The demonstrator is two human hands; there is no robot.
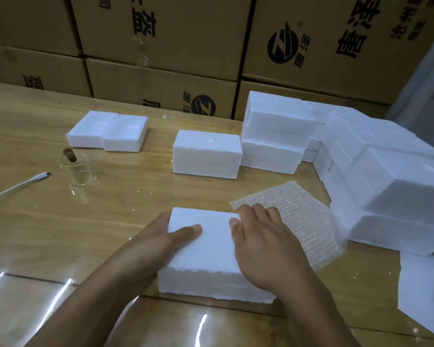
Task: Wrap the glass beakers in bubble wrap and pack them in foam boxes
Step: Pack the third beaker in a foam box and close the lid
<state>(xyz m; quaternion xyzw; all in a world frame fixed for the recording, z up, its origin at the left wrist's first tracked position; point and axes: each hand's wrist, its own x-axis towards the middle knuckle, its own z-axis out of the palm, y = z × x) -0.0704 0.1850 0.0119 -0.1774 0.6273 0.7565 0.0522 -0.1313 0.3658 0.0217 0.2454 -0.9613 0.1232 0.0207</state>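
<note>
Foam box (211, 249) on surface (105, 221) (left grip (161, 239) and right grip (261, 246) both grasping its sides). Bubble wrap (298, 216) just beside; glass beaker (79, 171) well apart.

The left hand (161, 239) and right hand (261, 246) are bare, as are both forearms (105, 284) to the frame's edge; thumbnails (233, 222) are short.

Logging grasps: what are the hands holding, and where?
The near foam box: left hand grips its left side, thumb on top; right hand grips its right top edge.
</note>
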